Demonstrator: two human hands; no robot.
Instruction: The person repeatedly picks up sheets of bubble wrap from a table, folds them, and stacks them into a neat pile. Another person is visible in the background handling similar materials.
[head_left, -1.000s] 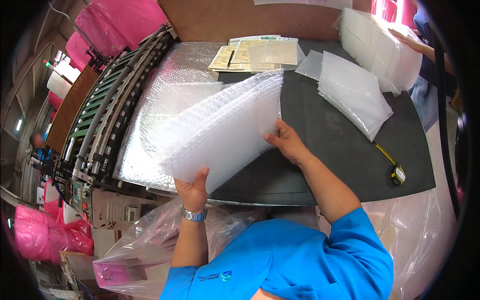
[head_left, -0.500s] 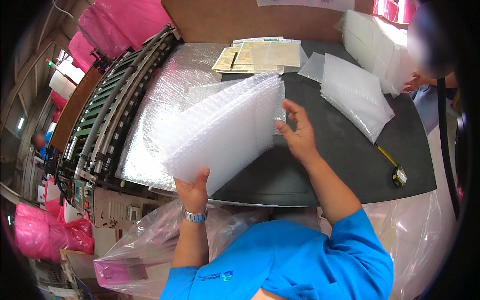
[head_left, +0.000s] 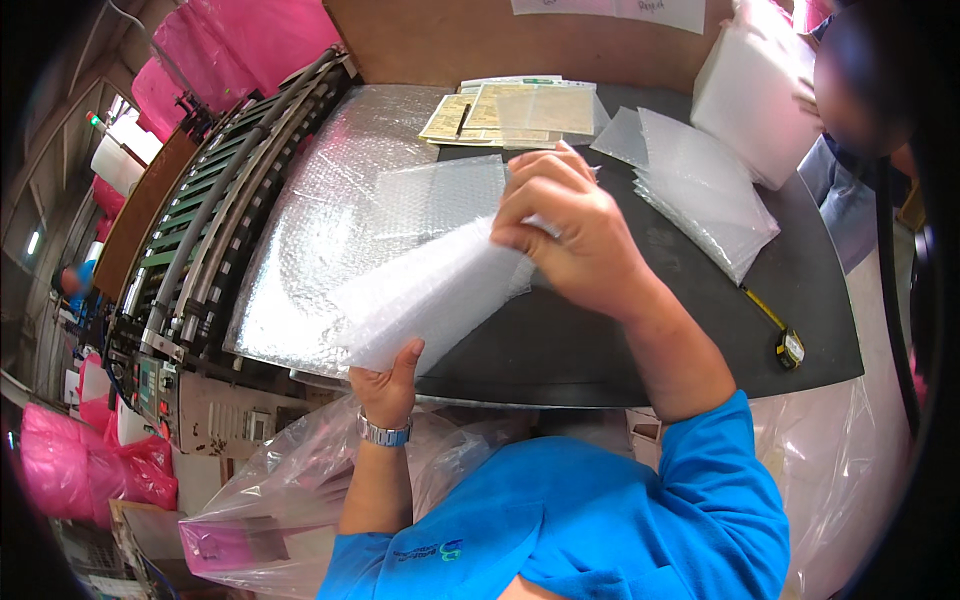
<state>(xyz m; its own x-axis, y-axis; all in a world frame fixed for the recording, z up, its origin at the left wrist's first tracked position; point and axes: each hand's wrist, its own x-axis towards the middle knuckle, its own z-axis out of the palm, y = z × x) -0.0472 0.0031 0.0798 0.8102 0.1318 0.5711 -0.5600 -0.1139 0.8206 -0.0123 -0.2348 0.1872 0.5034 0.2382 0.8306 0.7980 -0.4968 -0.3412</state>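
Observation:
A stack of bubble wrap bags (head_left: 440, 285) is held tilted above the front of the dark table. My left hand (head_left: 385, 385), with a metal watch at the wrist, grips its lower near corner, thumb on the front face. At the upper right corner, my right hand (head_left: 570, 225) is closed, fingers and thumb pinching the edge of the stack. Beyond it a flat bubble wrap sheet (head_left: 445, 190) lies on silvery bubble foil (head_left: 300, 240). Another pile of bubble wrap bags (head_left: 700, 190) rests to the right.
A roller conveyor machine (head_left: 230, 190) borders the table on the left. Papers with a pen (head_left: 500, 110) lie at the back. A yellow tape measure (head_left: 788, 348) sits near the right edge. At the back right, a person (head_left: 840, 180) stands beside a large white stack (head_left: 755, 95).
My right hand has gone from open beside the stack to closed on its upper corner, bending it down. At the back right, the large white stack has shifted and the person has come closer.

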